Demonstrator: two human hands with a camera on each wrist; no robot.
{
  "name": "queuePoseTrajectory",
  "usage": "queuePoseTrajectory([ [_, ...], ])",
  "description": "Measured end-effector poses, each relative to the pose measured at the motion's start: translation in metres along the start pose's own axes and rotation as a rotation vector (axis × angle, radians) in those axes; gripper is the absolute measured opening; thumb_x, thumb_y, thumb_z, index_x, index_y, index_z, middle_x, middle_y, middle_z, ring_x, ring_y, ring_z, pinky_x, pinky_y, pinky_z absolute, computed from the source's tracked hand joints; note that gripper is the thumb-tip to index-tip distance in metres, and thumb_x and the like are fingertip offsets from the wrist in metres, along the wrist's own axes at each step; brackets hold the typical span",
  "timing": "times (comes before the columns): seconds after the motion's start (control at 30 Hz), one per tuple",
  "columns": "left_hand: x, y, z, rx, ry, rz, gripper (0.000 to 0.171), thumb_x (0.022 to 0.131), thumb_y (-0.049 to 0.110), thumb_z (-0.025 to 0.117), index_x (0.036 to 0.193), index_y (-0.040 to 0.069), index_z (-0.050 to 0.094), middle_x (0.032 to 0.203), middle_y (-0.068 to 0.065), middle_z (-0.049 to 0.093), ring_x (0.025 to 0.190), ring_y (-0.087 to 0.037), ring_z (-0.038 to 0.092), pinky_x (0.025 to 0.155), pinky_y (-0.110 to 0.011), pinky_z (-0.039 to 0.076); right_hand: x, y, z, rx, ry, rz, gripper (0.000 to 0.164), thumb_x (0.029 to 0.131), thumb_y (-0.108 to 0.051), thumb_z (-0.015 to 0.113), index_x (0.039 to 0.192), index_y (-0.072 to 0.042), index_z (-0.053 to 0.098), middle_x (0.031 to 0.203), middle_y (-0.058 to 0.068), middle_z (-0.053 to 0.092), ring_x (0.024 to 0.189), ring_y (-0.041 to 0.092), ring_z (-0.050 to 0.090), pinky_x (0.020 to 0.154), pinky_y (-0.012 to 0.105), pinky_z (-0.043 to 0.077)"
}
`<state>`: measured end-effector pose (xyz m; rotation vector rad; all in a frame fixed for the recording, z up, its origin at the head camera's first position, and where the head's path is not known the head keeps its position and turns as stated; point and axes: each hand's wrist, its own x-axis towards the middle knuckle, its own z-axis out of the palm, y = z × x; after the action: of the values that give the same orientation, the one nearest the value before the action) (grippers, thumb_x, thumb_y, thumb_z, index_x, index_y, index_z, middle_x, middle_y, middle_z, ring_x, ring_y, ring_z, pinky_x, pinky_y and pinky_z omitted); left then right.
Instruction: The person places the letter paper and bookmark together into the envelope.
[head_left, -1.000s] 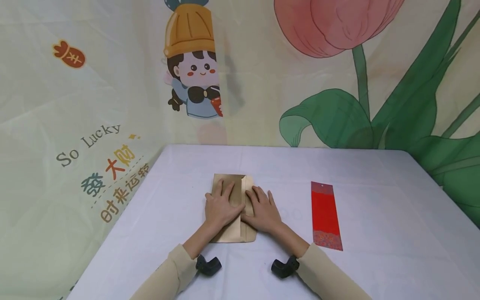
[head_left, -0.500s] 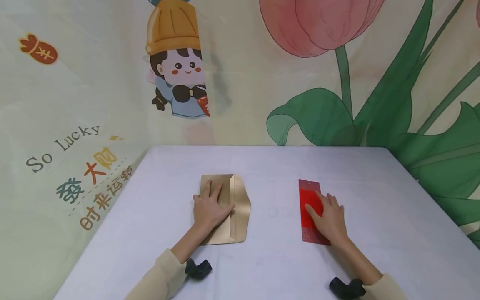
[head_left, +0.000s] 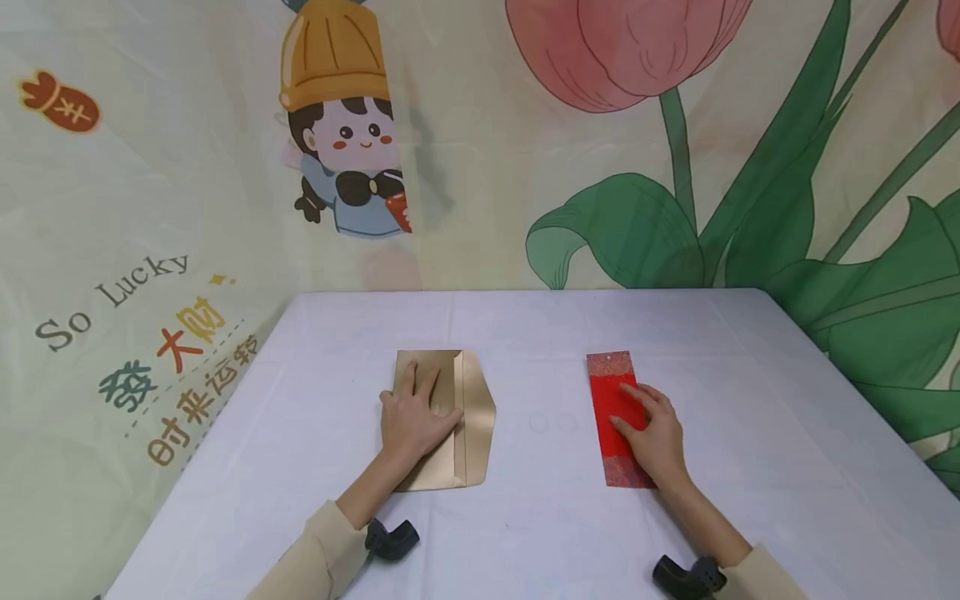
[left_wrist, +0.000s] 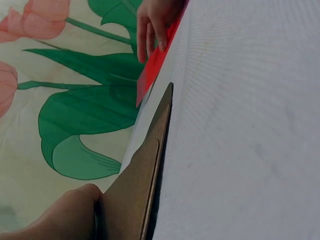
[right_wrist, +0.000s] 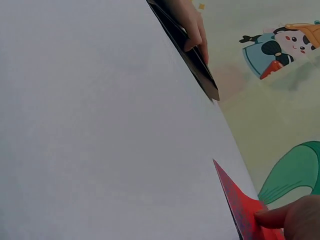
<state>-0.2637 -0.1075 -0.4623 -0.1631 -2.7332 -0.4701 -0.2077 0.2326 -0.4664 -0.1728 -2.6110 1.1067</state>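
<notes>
In the head view my left hand lies with spread fingers on a gold paper envelope, pressing it on the white table. The envelope's pointed flap is unfolded toward the right. Farther right, my right hand pinches the right edge of a long red bookmark between thumb and fingers. This bookmark has patterned ends and a small hole at the top. In the right wrist view the thumb touches the bookmark, which looks bent and tilted. The left wrist view shows the envelope edge-on.
A white cloth covers the table. Behind it hangs a printed backdrop with a tulip and a cartoon figure. A black wrist device sits at the left cuff, and another black device at the right cuff.
My right hand has left the envelope's flap and moved right to the red bookmark, which it now pinches and has tilted slightly. The flap has opened out. My left hand stays on the envelope.
</notes>
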Motion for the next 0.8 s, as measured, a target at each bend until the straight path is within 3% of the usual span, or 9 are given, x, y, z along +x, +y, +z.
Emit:
queuePoseTrajectory([
  [0.1, 0.0, -0.003, 0.0, 0.001, -0.005, 0.003, 0.075, 0.065, 0.053, 0.057, 0.132, 0.02, 0.047, 0.14, -0.015, 0.034, 0.085, -0.041, 0.048, 0.066, -0.042, 0.032, 0.003, -0.009, -0.003, 0.141, -0.097, 0.155, 0.054, 0.078, -0.023, 0.068, 0.129, -0.015, 0.05, 0.125, 0.019, 0.044, 0.106, 0.032, 0.045, 0.07, 0.035, 0.051],
  [0.23, 0.0, -0.004, 0.001, 0.001, -0.014, 0.006, 0.075, 0.065, 0.053, 0.057, 0.132, 0.021, 0.047, 0.141, -0.014, 0.033, 0.085, -0.041, 0.047, 0.067, -0.042, 0.031, 0.009, -0.032, 0.001, 0.317, -0.236, 0.318, 0.056, 0.08, -0.032, 0.065, 0.132, -0.021, 0.047, 0.123, 0.017, 0.045, 0.1, 0.025, 0.045, 0.064, 0.02, 0.048],
  [0.33, 0.001, -0.003, 0.003, 0.017, -0.009, 0.013, 0.075, 0.064, 0.054, 0.057, 0.131, 0.021, 0.047, 0.141, -0.014, 0.034, 0.087, -0.041, 0.048, 0.067, -0.041, 0.031, 0.013, -0.056, 0.017, 0.393, -0.335, 0.3, 0.056, 0.08, -0.033, 0.064, 0.132, -0.025, 0.046, 0.116, 0.014, 0.052, 0.093, 0.022, 0.048, 0.063, 0.021, 0.046],
  [0.53, 0.0, 0.0, 0.008, 0.038, -0.006, 0.043, 0.072, 0.067, 0.056, 0.054, 0.13, 0.021, 0.048, 0.14, -0.014, 0.035, 0.092, -0.04, 0.049, 0.066, -0.041, 0.033, 0.013, -0.091, 0.061, 0.386, -0.561, 0.155, 0.055, 0.078, -0.022, 0.068, 0.129, -0.026, 0.05, 0.093, 0.004, 0.062, 0.077, 0.019, 0.053, 0.057, 0.024, 0.044],
  [0.67, 0.0, -0.002, 0.008, 0.055, 0.006, 0.049, 0.07, 0.069, 0.056, 0.054, 0.129, 0.02, 0.049, 0.139, -0.014, 0.036, 0.106, -0.034, 0.048, 0.07, -0.042, 0.033, 0.014, -0.103, 0.08, 0.38, -0.564, 0.086, 0.053, 0.078, -0.015, 0.067, 0.128, -0.022, 0.052, 0.091, 0.004, 0.064, 0.073, 0.017, 0.053, 0.055, 0.023, 0.042],
  [0.8, 0.002, -0.007, 0.006, 0.07, 0.015, 0.031, 0.069, 0.069, 0.056, 0.054, 0.129, 0.022, 0.049, 0.139, -0.013, 0.036, 0.102, -0.035, 0.048, 0.069, -0.041, 0.033, 0.019, -0.109, 0.091, 0.372, -0.55, 0.071, 0.051, 0.078, -0.012, 0.067, 0.126, -0.02, 0.053, 0.101, 0.005, 0.063, 0.071, 0.016, 0.051, 0.052, 0.022, 0.039],
])
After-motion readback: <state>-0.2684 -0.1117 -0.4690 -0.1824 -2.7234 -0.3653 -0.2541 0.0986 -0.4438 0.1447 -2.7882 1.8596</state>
